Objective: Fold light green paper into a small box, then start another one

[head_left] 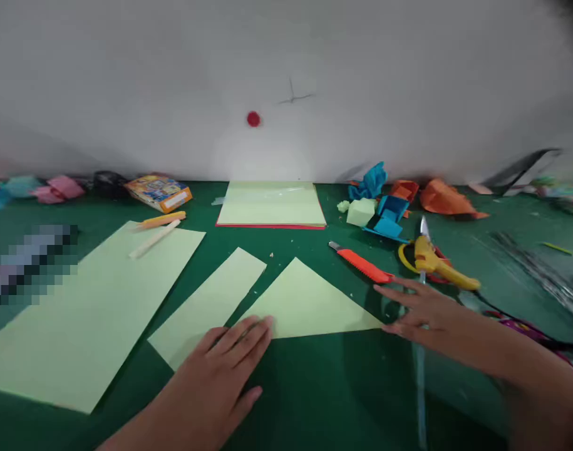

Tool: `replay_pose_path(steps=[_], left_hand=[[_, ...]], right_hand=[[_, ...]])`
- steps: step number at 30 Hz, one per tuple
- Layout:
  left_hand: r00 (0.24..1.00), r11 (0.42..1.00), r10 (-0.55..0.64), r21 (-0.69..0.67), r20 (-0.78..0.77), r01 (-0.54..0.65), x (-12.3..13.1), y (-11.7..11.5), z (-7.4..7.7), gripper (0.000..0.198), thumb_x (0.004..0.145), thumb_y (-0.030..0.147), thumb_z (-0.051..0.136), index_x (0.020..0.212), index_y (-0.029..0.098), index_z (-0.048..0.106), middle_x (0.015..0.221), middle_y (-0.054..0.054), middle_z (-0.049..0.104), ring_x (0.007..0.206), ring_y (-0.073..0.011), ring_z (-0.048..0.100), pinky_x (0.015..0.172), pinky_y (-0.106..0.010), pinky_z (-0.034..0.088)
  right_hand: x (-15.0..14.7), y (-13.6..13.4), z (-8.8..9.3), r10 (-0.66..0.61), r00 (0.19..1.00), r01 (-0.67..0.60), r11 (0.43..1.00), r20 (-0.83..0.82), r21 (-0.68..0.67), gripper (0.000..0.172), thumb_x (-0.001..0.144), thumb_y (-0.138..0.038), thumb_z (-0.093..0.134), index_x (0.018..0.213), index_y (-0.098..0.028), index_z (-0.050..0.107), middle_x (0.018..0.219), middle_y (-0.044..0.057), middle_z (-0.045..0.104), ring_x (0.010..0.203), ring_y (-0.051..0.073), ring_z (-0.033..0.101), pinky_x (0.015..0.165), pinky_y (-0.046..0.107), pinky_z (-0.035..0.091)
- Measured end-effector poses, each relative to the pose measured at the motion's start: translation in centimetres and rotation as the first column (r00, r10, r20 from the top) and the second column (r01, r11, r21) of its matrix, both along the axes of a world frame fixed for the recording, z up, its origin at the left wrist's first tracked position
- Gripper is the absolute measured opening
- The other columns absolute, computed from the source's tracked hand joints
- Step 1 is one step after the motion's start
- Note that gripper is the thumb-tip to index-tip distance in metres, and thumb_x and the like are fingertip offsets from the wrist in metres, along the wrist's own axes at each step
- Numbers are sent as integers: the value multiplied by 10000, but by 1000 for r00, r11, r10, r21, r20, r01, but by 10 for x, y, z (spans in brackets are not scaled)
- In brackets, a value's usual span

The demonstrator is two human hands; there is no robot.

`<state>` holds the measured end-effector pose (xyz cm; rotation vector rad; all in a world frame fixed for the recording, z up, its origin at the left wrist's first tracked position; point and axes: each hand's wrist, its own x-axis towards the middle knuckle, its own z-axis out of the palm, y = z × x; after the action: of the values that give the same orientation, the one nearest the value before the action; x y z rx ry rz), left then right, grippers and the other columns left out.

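A pale green paper folded into a triangle (305,300) lies on the green table (324,388). My left hand (220,369) lies flat, fingers stretched out, its fingertips on the triangle's left corner and on a narrow green paper strip (211,300). My right hand (422,313) is flat and open, fingers pointing left, touching the triangle's right corner. It rests over a clear ruler (420,388). Neither hand holds anything.
A large green sheet (93,313) with two sticks lies at left. A paper stack (272,203) sits by the wall. An orange utility knife (361,264), yellow-handled scissors (431,260), and blue and orange paper scraps (389,207) lie at right. A small box (158,191) stands back left.
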<state>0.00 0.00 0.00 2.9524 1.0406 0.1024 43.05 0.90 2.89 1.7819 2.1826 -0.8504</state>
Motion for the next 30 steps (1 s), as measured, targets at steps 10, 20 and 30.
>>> replay_pose_path(steps=[10,20,30], left_hand=[[996,991,15,-135,90,-3,-14,18,2,545,1040,294,505,1564,414,416,1581,74,509,1368,-208,561,1098,-359,477],[932,938,337,40,132,-345,-16,27,-16,456,973,435,583,1424,374,597,1621,10,457,1389,-355,467,999,-507,435],[900,927,373,-58,226,-370,-16,29,-16,402,926,414,638,1326,400,659,1505,19,579,1335,-336,522,1028,-523,441]], right_hand=[[13,-2,-8,-13,999,18,992,-42,125,507,993,-681,437,977,-355,825,1638,-55,413,1564,428,211,1200,749,239],[-41,3,1,30,999,-20,945,-25,328,382,978,-553,570,1243,-312,703,1339,99,670,1252,380,560,1084,675,338],[-58,7,0,55,988,-21,971,-141,237,359,880,-419,721,1212,-312,639,1271,64,653,1208,336,542,1039,535,393]])
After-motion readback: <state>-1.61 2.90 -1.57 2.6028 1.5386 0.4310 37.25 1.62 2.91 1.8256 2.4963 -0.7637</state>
